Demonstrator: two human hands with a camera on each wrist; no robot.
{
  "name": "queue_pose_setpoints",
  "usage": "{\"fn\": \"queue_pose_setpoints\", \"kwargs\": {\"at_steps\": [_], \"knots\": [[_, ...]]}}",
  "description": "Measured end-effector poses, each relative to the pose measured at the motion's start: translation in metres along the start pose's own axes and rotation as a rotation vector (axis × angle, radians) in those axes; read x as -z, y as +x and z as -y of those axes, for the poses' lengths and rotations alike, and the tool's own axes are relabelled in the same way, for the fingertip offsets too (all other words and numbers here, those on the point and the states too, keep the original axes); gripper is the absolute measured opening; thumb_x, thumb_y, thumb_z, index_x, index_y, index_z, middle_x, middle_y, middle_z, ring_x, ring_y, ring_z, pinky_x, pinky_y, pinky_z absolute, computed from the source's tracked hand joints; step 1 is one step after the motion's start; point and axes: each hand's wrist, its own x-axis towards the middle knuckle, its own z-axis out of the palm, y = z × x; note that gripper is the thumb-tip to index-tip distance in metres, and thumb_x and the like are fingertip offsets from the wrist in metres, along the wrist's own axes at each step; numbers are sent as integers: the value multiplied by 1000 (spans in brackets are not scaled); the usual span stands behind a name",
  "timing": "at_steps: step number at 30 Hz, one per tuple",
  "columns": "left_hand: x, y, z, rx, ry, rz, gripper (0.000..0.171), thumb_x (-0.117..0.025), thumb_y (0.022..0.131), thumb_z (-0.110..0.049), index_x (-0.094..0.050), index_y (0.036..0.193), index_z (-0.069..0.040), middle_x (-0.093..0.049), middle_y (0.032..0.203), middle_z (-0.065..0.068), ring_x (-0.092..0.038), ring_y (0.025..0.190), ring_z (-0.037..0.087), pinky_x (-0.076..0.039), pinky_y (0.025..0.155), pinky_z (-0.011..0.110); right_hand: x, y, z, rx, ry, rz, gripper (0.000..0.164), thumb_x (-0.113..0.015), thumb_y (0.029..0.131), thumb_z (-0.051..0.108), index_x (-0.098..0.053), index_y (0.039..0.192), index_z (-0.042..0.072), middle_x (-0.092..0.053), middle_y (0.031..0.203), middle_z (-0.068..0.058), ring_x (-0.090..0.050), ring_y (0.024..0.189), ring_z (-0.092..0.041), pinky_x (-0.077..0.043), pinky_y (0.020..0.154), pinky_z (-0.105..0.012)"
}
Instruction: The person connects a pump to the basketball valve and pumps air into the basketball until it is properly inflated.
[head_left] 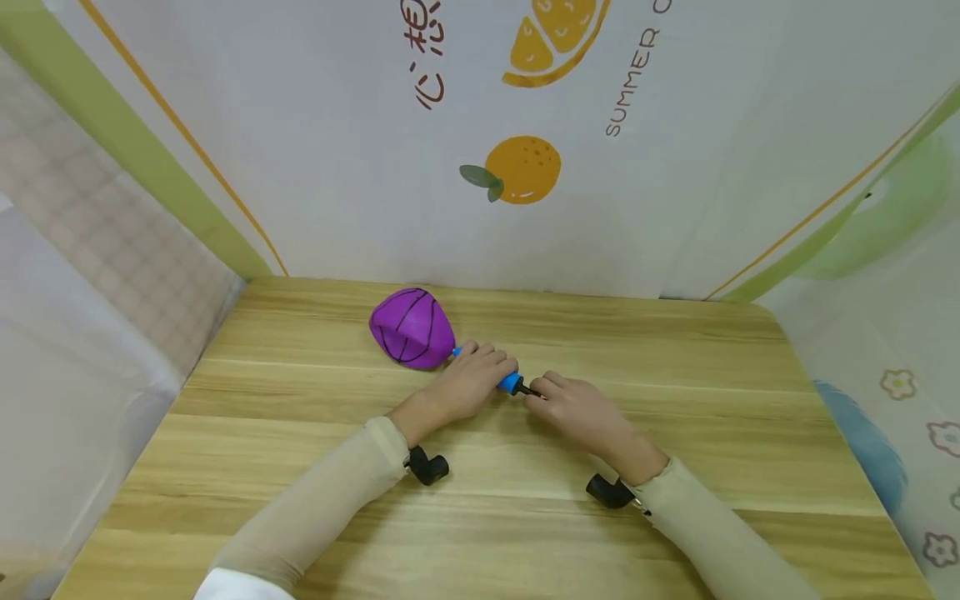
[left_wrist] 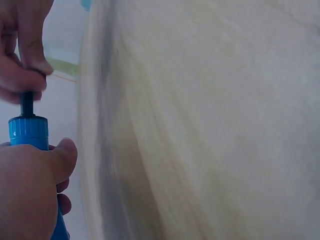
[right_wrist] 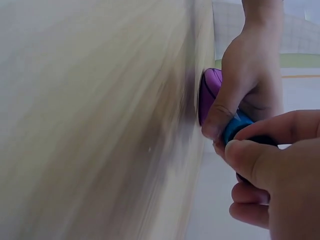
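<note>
A purple ball with black lines, dented and partly deflated, lies on the wooden table. Its right side meets the tip of a blue hand pump. My left hand grips the pump's blue barrel, covering most of it; the left wrist view shows the thumb wrapped round the barrel. With curled fingers my right hand holds the black handle at the pump's other end, and a short length of black rod shows between handle and barrel. In the right wrist view the ball is half hidden behind the left hand.
The wooden table reaches a white printed curtain at the back. More cloth hangs at the left and right sides. Each sleeve carries a small black wrist camera.
</note>
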Motion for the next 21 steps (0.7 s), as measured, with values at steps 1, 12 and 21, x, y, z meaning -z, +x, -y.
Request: {"fn": "queue_pose_setpoints", "kwargs": {"at_steps": [1, 12, 21], "knots": [[0, 0, 0, -4, 3, -3, 20, -67, 97, -15, -62, 116, -17, -66, 111, -2, -56, 103, 19, -41, 93, 40, -1, 2, 0, -1, 0, 2, 15, -78, 85, 0, -70, 96, 8, -65, 97, -6, -60, 86, -19, -54, 69, -26], [3, -2, 7, -26, -31, 13, 17, -68, 95, -12, -60, 107, -20, -59, 99, -5, -53, 99, 18, -40, 96, 40, -5, 4, 3, -10, 37, -44, 16, -79, 84, 0, -68, 93, 7, -65, 96, -7, -60, 82, -20, -54, 64, -26], [2, -2, 9, -41, -11, -19, 19, -72, 92, -15, -60, 107, -20, -61, 99, -5, -55, 99, 18, -41, 95, 40, 3, -17, 5, -5, 45, -74, 33, -40, 110, 18, -68, 97, 8, -63, 94, -6, -60, 81, -18, -54, 64, -27]]}}
